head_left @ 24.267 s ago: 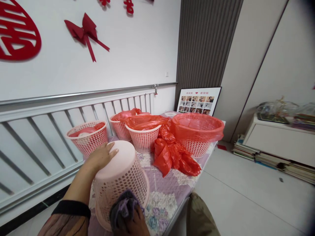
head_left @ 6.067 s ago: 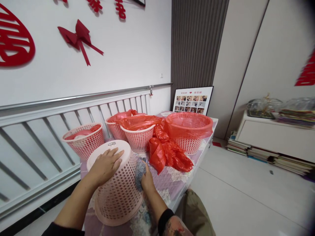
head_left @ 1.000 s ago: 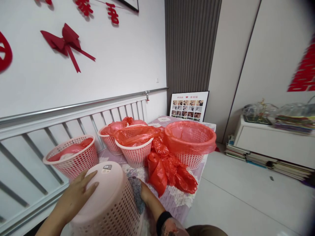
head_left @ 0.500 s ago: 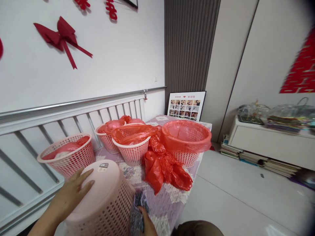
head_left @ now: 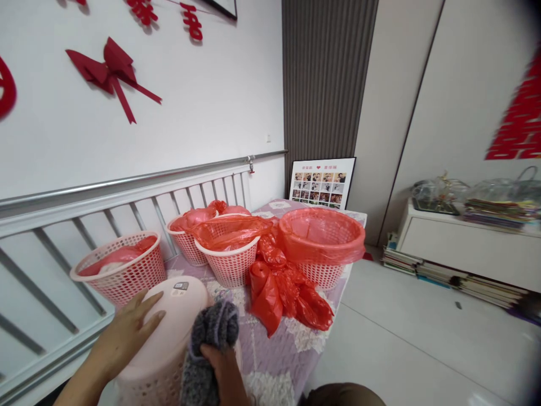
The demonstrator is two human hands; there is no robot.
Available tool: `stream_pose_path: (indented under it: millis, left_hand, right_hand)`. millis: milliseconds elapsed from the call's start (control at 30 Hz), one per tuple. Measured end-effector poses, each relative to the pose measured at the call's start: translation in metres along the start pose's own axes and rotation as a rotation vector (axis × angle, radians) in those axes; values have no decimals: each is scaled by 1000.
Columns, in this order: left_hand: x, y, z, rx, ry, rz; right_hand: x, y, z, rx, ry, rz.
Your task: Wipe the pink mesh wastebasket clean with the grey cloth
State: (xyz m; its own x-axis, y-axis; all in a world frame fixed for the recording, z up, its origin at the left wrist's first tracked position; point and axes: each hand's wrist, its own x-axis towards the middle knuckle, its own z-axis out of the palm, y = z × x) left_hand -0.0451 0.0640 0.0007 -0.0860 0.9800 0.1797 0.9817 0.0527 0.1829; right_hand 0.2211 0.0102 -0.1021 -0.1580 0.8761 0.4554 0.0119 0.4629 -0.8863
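An upside-down pink plastic basket (head_left: 169,316) stands at the near left, with a small label on its base. My left hand (head_left: 133,332) lies on that base, fingers spread. My right hand (head_left: 224,366) grips a grey cloth (head_left: 215,327) with a lilac edge against the basket's right side, hiding part of its holes. Beyond it, a pink basket (head_left: 143,268) holds red plastic and something pale. Further right is a basket (head_left: 232,262) with a red plastic bag (head_left: 230,228) in it. A roll of red bags (head_left: 264,287) lies in front of another basket (head_left: 323,273) lined with red plastic.
The baskets stand on a purple floral tablecloth (head_left: 270,361). A white radiator (head_left: 97,220) runs along the wall at left. A photo board (head_left: 323,180) leans in the corner. At right is a white cabinet (head_left: 465,231) with books (head_left: 448,276) beneath it.
My right hand has lifted the grey cloth up and left, from beside the basket's lower right to its upper right side. My left hand stays on the base. The view has shifted slightly.
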Motion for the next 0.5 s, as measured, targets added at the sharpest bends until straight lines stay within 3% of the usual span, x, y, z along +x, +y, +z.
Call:
stream_pose_path:
  millis: [133,233,367,500]
  left_hand:
    - [1,-1,3,-16,26,3]
    - [1,0,2,-14,29,-5]
    - [0,4,-2,-6,2,-22]
    - [-1,6,-4,-14,7,-25]
  right_hand:
    - [43,-42,0,-122,-188,-56]
    - [89,-57,-8,-110,-204,-83]
    - [154,-56,-13,60,-204,7]
    - [199,-35,-6,256,-197,112]
